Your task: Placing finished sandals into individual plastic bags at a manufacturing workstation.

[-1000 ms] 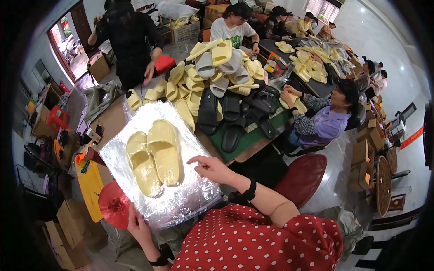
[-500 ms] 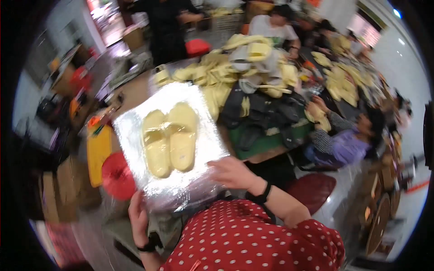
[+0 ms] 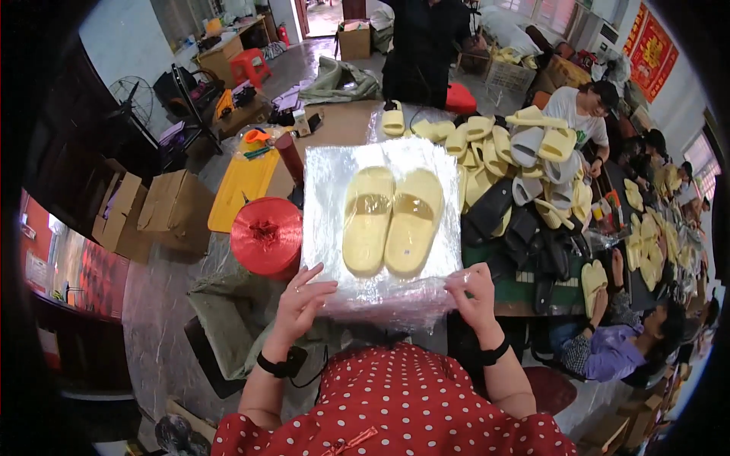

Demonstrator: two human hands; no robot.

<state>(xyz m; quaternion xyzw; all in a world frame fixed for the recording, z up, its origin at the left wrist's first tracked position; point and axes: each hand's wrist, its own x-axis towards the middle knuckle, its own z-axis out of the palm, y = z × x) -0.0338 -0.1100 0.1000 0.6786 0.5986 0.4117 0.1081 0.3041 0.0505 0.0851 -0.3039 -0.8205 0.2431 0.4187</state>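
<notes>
A pair of pale yellow slide slippers (image 3: 407,228) lies side by side, toes away from me, on a shiny stack of clear plastic bags (image 3: 323,197). Glossy film seems to cover the slippers, though I cannot tell for sure. My left hand (image 3: 303,302) rests at the stack's near left corner with its fingers spread. At the near right corner, my right hand (image 3: 475,300) pinches the edge of the plastic between thumb and fingers. Crumpled film bunches between both hands along the near edge.
Beside the stack on the left are a red roll of plastic twine (image 3: 266,237) and a yellow board (image 3: 242,190). Yellow, grey and black slippers (image 3: 525,163) pile up to the right. A person in purple (image 3: 623,342) sits at the right; another in white (image 3: 574,114) works farther back.
The view has turned and steadied. My right hand has gone to the near right corner and closed on the film. My left hand has come onto the near left corner.
</notes>
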